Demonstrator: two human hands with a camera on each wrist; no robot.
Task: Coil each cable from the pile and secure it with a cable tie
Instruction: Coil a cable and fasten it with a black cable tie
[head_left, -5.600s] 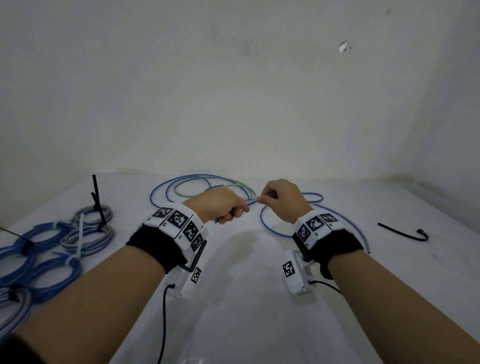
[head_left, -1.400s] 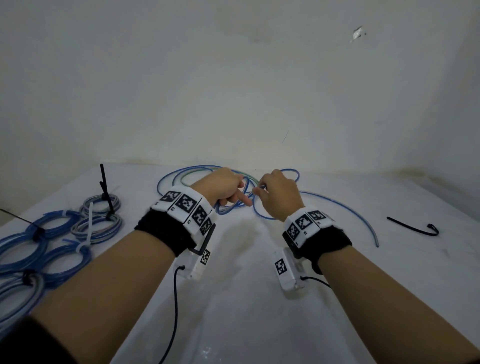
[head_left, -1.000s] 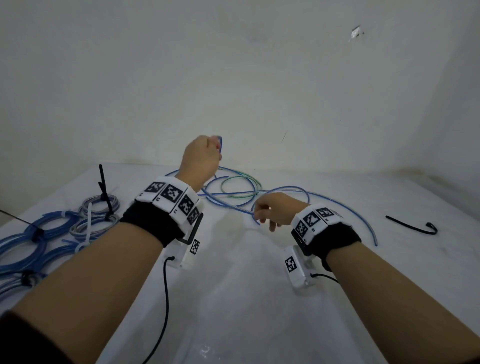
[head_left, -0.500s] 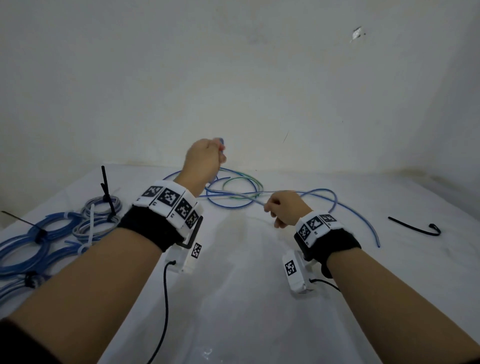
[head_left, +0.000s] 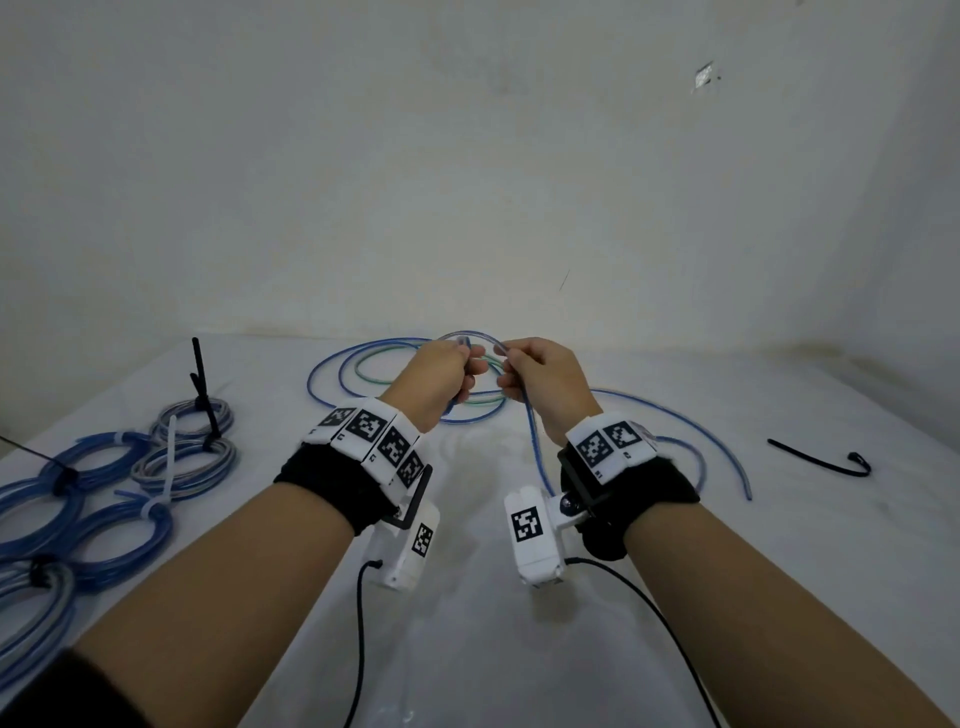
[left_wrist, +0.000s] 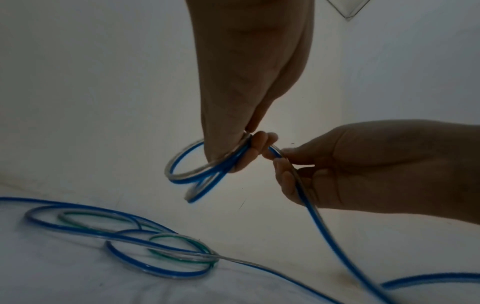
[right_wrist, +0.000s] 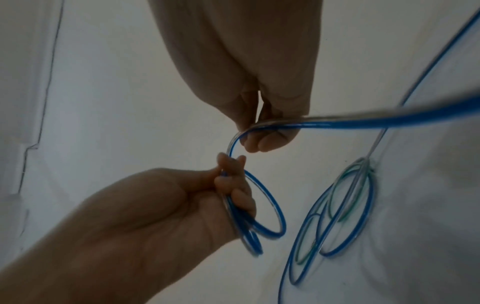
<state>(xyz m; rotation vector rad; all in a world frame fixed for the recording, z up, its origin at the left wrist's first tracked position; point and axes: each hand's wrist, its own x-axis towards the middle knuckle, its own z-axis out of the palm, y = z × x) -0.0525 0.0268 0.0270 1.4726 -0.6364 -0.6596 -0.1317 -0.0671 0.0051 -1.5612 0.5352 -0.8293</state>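
Two small loops of blue cable (left_wrist: 197, 174) are being pinched between thumb and curled fingers of the left hand (head_left: 436, 382), held up off the table (head_left: 467, 623). Next bit of cable is being pinched by the right hand (head_left: 545, 387) just beside it. Farther back, loose cables (head_left: 374, 364) are lying spread out; tied coils (head_left: 104, 499) sitting off left.
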